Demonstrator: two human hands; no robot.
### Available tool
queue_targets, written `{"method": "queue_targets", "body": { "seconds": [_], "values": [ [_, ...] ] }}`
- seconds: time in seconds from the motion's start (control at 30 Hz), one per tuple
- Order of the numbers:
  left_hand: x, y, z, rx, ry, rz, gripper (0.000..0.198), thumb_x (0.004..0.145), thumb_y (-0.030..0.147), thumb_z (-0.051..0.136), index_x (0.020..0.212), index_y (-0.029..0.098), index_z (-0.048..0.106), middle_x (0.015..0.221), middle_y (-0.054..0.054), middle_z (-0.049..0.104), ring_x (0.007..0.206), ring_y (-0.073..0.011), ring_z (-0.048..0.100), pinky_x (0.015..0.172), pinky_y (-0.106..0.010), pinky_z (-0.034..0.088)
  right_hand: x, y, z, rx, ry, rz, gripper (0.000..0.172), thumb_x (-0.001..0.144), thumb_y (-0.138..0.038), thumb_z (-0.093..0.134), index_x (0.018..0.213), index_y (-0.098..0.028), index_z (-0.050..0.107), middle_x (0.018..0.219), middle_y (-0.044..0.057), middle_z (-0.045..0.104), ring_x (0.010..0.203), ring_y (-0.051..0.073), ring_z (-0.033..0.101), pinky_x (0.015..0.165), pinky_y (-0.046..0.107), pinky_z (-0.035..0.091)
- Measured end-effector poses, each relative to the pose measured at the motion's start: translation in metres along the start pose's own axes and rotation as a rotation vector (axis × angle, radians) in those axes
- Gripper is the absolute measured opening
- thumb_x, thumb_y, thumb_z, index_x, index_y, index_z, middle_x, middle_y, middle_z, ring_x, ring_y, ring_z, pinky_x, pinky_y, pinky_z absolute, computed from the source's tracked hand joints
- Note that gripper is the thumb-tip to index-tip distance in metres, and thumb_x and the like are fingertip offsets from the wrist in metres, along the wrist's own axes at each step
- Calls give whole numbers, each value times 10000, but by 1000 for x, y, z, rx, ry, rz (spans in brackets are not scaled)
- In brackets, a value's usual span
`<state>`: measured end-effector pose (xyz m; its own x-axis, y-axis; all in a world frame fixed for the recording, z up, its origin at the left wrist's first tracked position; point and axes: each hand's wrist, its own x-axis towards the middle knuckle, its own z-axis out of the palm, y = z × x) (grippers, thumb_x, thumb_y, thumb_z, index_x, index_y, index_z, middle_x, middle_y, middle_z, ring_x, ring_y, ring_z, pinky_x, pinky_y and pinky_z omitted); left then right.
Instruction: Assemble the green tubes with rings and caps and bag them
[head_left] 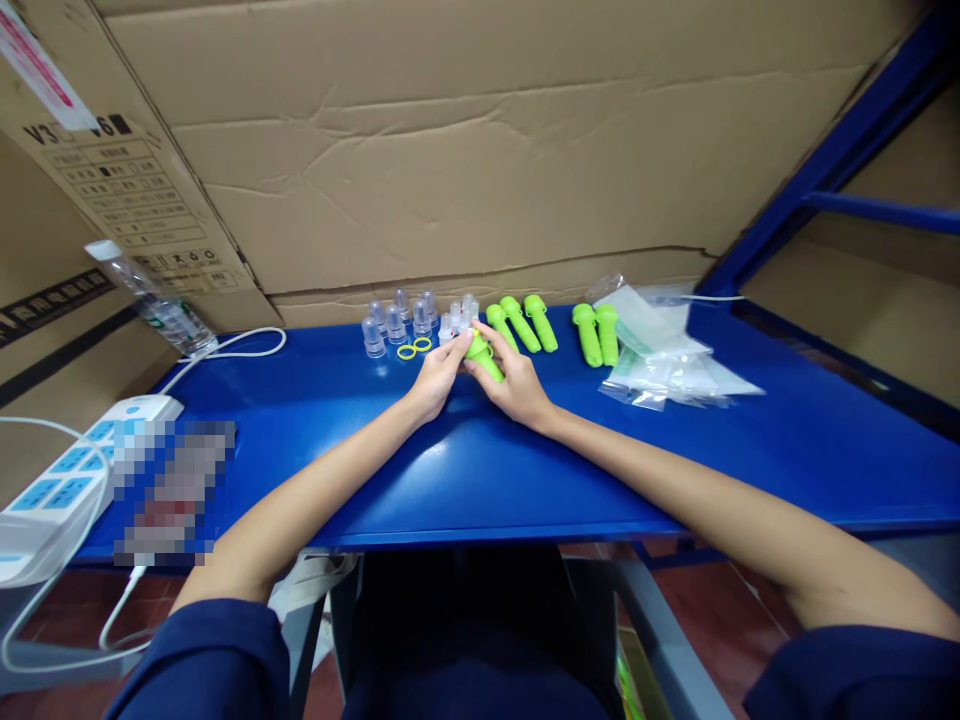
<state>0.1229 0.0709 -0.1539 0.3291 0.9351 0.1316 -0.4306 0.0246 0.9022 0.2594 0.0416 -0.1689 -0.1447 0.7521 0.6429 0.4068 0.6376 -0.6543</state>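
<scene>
Above the middle of the table, both hands meet at a bright green flashlight body [486, 356], tilted with its wider head toward my left fingers. My right hand [517, 385] is wrapped round it from the right. My left hand [439, 375] is closed, thumb and fingertips pinching at the head, where a bit of yellow shows; fingers partly hide it. Just left lie two yellow rings [415, 348]. Behind them stand several clear plastic caps [395, 322], with small whitish clear pieces [459, 315] beside my fingertips. More green flashlight bodies [538, 322] lie to the right.
Two further green bodies [595, 335] lie beside a pile of clear plastic bags [667, 360]. On the left are a power strip [90, 460], a blurred-out phone-like object [180, 490], white cables and a leaning plastic bottle [161, 305]. Cardboard [465, 150] walls the blue table [465, 480].
</scene>
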Motion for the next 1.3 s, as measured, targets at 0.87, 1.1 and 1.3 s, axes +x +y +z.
{"method": "queue_targets", "body": {
  "seconds": [0.87,1.1,1.3],
  "values": [
    [-3,5,3,-72,-10,-150,320,872,429,737,970,124,754,900,-86,786,969,-203,743,937,-299,527,1,7,3,56,49,35,470,906,-490,640,1255,-224,471,1164,152,701,1027,292,727,903,480,615],
    [-4,1,2,-31,-12,-120,299,855,387,760,997,124,758,888,-71,776,893,-176,728,865,-268,512,1,10,5,79,62,41,480,895,-499,656,1237,-227,457,1222,172,684,1119,303,703,964,502,596],
    [-5,-7,0,45,9,-52,269,858,340,757,1054,156,762,919,-38,772,824,-135,696,758,-221,483,1,10,5,104,62,59,519,905,-521,638,1291,-231,448,1229,179,683,1148,313,690,967,527,591]
  ]
}}
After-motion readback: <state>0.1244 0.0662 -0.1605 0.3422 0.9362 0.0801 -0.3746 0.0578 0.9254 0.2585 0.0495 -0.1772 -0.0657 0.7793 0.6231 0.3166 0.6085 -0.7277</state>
